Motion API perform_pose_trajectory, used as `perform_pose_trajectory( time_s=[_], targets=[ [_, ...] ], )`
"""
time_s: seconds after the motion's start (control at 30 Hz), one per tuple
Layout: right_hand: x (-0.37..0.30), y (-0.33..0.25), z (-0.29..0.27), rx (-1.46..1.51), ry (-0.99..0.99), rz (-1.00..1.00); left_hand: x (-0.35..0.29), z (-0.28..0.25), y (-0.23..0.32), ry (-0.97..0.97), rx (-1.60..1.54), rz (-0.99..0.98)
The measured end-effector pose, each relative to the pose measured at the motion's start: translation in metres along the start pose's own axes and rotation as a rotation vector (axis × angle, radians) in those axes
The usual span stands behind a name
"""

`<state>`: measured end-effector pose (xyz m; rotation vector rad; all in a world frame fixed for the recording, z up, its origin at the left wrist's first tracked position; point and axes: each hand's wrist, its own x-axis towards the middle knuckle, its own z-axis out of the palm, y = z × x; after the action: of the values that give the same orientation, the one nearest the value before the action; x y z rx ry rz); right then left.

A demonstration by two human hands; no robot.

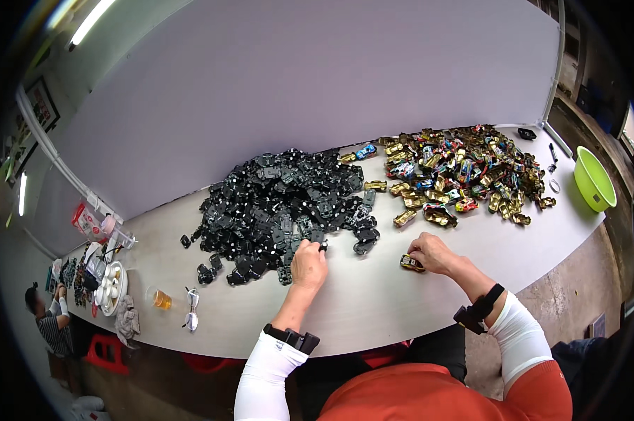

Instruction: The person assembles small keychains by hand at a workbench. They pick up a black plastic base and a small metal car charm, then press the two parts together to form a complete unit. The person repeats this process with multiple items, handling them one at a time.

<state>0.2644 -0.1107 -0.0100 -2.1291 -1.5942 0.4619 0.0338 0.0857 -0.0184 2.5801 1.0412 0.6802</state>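
My left hand [308,265] is at the near edge of a heap of black toy car chassis [282,200]. Its fingers are closed on a black toy car chassis [322,246], mostly hidden by the hand. Farther right, my right hand [433,252] grips a gold and dark toy car body [411,264] low over the table or resting on it; which of the two I cannot tell. Beyond it spreads a heap of toy car bodies [464,172] in gold, red, blue and white.
A green basin [594,179] stands at the table's right end. On the left are eyeglasses [191,309], a cup of amber drink [162,300], a white tray of round items [111,289] and a cloth [127,319]. A grey partition [345,77] backs the table [359,309]. Another person [50,319] works far left.
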Motion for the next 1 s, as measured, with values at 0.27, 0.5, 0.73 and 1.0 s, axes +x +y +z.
perform_pose_trajectory(
  time_s=[0.27, 0.5, 0.73, 1.0],
  targets=[
    [-0.011, -0.057, -0.004, 0.701, -0.002, 0.106, -0.039, -0.028, 0.025, -0.401, -1.042, -0.421],
    [-0.024, -0.09, 0.013, 1.005, -0.281, 0.181, -0.069, -0.03, 0.06, -0.502, -1.315, -0.476],
    [-0.033, -0.089, 0.005, 0.656, -0.26, -0.183, -0.084, -0.018, 0.052, -0.948, -1.534, -0.507],
    [-0.054, -0.085, 0.024, 0.507, -0.069, -0.274, -0.104, -0.02, 0.042, -1.123, -1.617, -0.592]
  ],
)
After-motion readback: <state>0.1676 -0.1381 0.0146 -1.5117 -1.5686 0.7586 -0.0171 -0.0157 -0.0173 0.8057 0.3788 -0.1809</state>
